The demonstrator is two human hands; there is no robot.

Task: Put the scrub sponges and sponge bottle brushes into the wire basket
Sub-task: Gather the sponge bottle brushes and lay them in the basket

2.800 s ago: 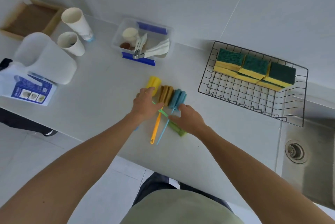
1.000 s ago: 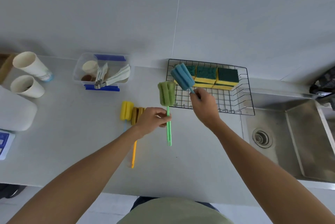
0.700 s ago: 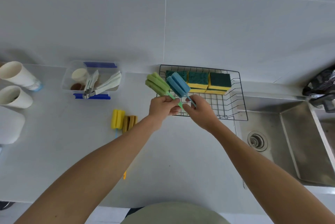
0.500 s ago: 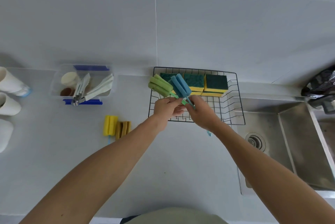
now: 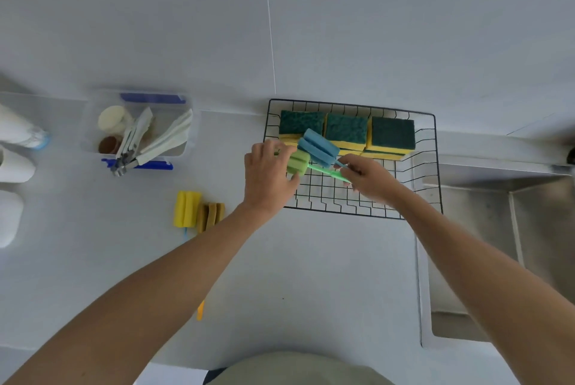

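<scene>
A black wire basket [image 5: 436, 166] stands at the back of the counter with three green-and-yellow scrub sponges [image 5: 347, 131] lined along its far side. Over its left part, a blue bottle brush [image 5: 319, 148] and a green bottle brush [image 5: 298, 163] lie side by side, heads to the left. My left hand [image 5: 267, 179] cups the green sponge head. My right hand [image 5: 370, 180] pinches both handles above the basket's floor. A yellow bottle brush [image 5: 186, 208] and a brown bottle brush [image 5: 211, 216] lie on the counter left of the basket, their handles partly hidden under my left arm.
A clear plastic box with blue clips [image 5: 140, 132] holds tongs and small items at the back left. White cups [image 5: 15, 166] lie at the far left edge. A steel sink [image 5: 497, 229] opens right of the basket.
Both brushes have come down and lie flatter over the basket's left side. My left hand has slid from the green handle to the green head; my right hand now grips both handles.
</scene>
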